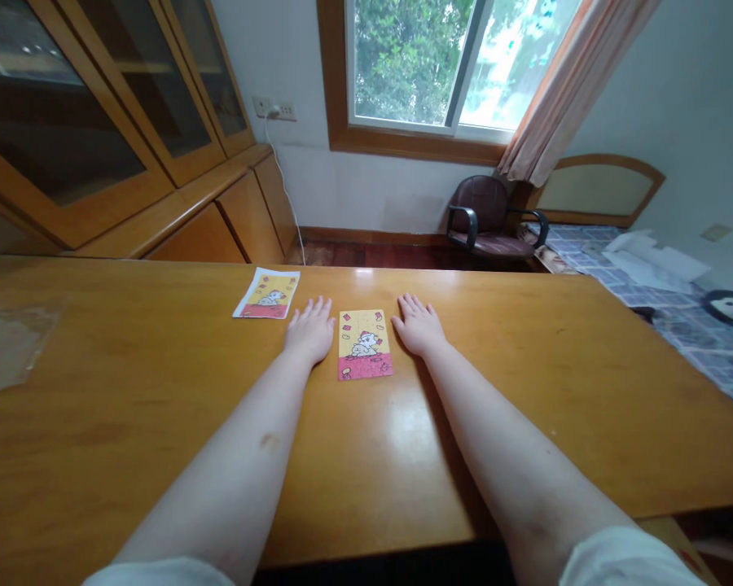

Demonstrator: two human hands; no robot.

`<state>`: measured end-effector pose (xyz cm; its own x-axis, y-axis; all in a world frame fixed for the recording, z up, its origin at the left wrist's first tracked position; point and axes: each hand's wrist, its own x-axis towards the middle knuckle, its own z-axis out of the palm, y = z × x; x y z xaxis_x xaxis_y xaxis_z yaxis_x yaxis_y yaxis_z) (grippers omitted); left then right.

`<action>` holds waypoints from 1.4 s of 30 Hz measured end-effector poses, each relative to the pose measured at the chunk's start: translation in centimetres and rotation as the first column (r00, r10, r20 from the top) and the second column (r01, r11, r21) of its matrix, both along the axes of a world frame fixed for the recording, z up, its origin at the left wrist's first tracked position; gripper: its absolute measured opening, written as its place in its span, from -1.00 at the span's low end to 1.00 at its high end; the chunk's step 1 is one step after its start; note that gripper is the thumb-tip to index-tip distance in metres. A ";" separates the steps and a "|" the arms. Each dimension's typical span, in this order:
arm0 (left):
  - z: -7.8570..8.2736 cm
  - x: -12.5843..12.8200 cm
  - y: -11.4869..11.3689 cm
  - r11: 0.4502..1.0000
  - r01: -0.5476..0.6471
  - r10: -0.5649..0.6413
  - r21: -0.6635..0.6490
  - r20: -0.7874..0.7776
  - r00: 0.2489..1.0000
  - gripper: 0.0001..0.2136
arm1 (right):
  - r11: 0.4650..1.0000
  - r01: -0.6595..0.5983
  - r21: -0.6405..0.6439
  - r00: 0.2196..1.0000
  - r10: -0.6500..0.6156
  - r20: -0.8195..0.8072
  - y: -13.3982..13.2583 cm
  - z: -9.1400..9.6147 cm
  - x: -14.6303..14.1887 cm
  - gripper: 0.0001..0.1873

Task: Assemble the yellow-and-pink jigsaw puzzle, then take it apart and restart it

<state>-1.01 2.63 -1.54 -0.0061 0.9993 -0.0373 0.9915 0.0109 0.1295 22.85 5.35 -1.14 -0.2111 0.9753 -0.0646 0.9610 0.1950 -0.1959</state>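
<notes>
Head view: near the centre of the frame, the left hand lies palm down, fingers slightly spread, and the right hand rests likewise, flattened and fanned out. Between them sits the yellow-and-pink puzzle, its pieces joined into an upright rectangle, with each hand just beside an edge. Left of centre, beyond the left hand, is a printed sheet bearing a similar picture. All lie on the wooden table, with a clear plastic bag at the far left. A chair stands upper right, below the window.
</notes>
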 end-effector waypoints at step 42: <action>2.5 2.2 -1.0 0.988 0.147 -0.140 -0.037 0.143 0.980 -0.34 | 0.957 -0.275 0.097 0.913 0.291 -0.286 -1.0 0.3 -1.5 -0.38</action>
